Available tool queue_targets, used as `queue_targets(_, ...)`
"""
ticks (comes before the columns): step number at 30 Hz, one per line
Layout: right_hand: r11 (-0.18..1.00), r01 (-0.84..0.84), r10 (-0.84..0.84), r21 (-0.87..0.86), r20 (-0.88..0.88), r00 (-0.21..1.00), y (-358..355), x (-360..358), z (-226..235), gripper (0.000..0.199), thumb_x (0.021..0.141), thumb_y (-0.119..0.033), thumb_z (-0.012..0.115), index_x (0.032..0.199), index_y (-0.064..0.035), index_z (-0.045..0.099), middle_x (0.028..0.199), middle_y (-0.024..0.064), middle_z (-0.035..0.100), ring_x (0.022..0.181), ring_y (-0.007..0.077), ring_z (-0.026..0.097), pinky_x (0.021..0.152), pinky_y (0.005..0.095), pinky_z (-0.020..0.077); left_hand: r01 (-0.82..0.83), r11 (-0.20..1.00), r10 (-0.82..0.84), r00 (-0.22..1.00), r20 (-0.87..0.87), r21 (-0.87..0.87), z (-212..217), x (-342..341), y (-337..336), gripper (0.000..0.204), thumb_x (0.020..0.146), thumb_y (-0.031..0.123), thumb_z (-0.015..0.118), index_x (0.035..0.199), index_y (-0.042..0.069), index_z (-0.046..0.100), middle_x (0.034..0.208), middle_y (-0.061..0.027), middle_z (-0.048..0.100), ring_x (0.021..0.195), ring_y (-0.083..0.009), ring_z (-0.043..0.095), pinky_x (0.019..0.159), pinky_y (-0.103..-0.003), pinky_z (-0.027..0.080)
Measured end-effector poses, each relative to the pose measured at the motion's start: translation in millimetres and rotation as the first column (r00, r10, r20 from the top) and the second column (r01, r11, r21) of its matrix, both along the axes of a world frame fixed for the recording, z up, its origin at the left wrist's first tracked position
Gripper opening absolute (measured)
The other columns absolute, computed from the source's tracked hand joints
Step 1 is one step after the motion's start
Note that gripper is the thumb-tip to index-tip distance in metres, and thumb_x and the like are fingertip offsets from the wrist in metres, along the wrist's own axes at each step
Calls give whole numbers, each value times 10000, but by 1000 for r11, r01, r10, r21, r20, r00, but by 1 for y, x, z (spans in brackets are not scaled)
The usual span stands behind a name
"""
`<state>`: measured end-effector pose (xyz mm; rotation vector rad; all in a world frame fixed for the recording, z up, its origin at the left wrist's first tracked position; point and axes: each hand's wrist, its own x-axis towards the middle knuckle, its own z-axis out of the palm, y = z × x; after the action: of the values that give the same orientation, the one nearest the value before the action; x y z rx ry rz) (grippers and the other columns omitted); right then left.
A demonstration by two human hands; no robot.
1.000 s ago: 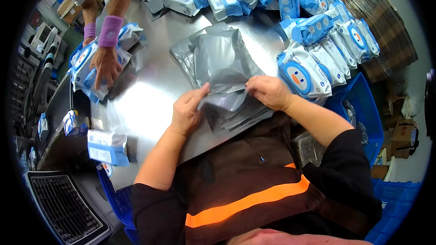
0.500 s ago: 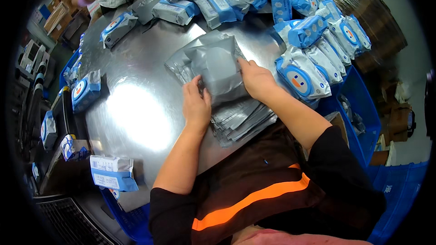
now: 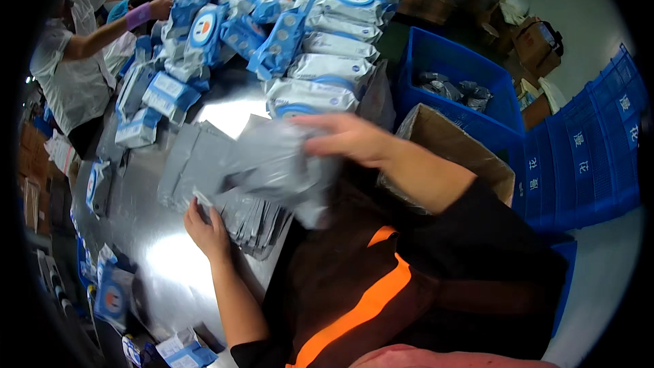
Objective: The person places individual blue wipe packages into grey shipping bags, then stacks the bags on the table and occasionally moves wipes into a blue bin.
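Note:
My right hand (image 3: 354, 140) is closed on the upper edge of a filled grey plastic mailing bag (image 3: 283, 163), lifted near the table's front edge and blurred by motion. What is inside the bag is hidden. My left hand (image 3: 206, 230) rests at the near side of a stack of flat grey mailing bags (image 3: 194, 160), its fingers apart and touching the stack's edge. Just right of it, the layered ends of more grey bags (image 3: 255, 225) fan out, partly under the lifted one. Beyond lie blue and white wipes packets (image 3: 323, 68) in a heap.
To the right stands a blue crate (image 3: 456, 119) with several filled grey bags inside. An open cardboard box (image 3: 470, 153) is between it and me; stacked blue crates (image 3: 579, 157) rise farther right. Loose packets (image 3: 112, 293) lie at left. A co-worker's arm (image 3: 122, 24) reaches over the heap.
My right hand has lifted the filled grey bag off the stack toward the right. My left hand has let it go and stays by the flat bags. The view has turned right.

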<state>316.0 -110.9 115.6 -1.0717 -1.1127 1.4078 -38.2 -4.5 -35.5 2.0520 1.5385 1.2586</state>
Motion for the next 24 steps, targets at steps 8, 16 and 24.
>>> queue_targets(8,224,751,-798,621,559,-224,-128,296,-5,673,971,-475,602,1472,-52,450,1487,193,458,1372,352,433,1133,446,350,76,994,-59,980,-190,81,2,-2,0,240,876,131,668,1095,36,692,1138,-182,596,1097,-349,554,980,-432,433)
queue_targets(16,870,221,-458,441,556,693,6,22,-41,277,900,-54,677,1174,-16,673,1120,93,693,1048,172,639,934,319,497,26,989,7,975,-220,148,45,13,3,252,817,181,723,1048,80,730,1136,-133,675,1105,-340,596,973,-436,446)
queue_targets(24,510,-730,100,454,812,574,115,-262,-41,496,823,-195,768,1276,-67,615,1299,163,604,1217,351,550,1029,445,447,174,983,-158,961,-225,52,-1,23,-16,421,879,348,616,1230,117,634,1323,-145,593,1306,-323,496,1139,-527,302)
